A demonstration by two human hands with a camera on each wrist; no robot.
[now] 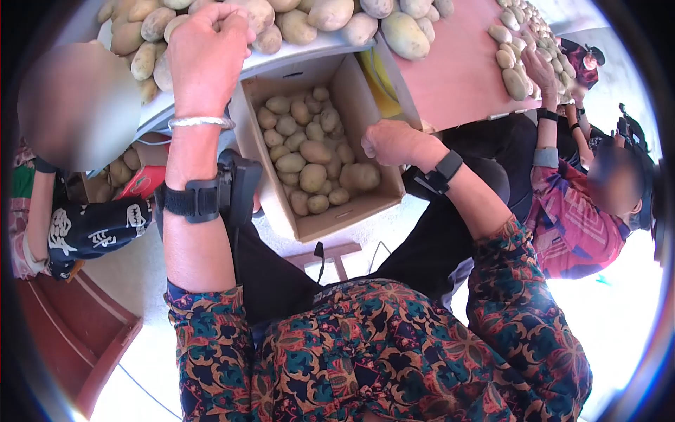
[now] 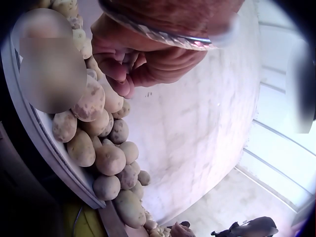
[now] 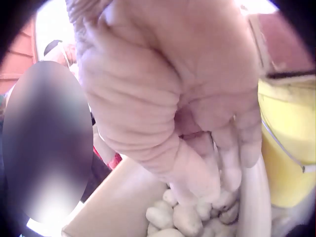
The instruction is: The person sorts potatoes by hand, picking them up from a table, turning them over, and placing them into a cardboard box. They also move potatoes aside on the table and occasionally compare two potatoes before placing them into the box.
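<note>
My left hand (image 1: 209, 60) is over the heap of potatoes (image 1: 330, 14) on the table. In the left wrist view its fingers (image 2: 114, 69) curl in toward the thumb, and no potato shows between them. Below the table edge stands a cardboard box (image 1: 320, 228) with many potatoes (image 1: 313, 152) inside. Over the right wall of that box is my right hand (image 1: 408, 144). The right wrist view shows its fingers (image 3: 228, 163) bent loosely downward above the potatoes in the box, with nothing visible in the palm.
A yellow bucket (image 3: 286, 143) stands beside the box. To the right, a reddish tabletop (image 1: 450, 67) bears another heap of potatoes (image 1: 520, 60), where another person's hand (image 1: 540, 74) reaches. Someone sits at the left near a second box holding potatoes (image 1: 121, 172).
</note>
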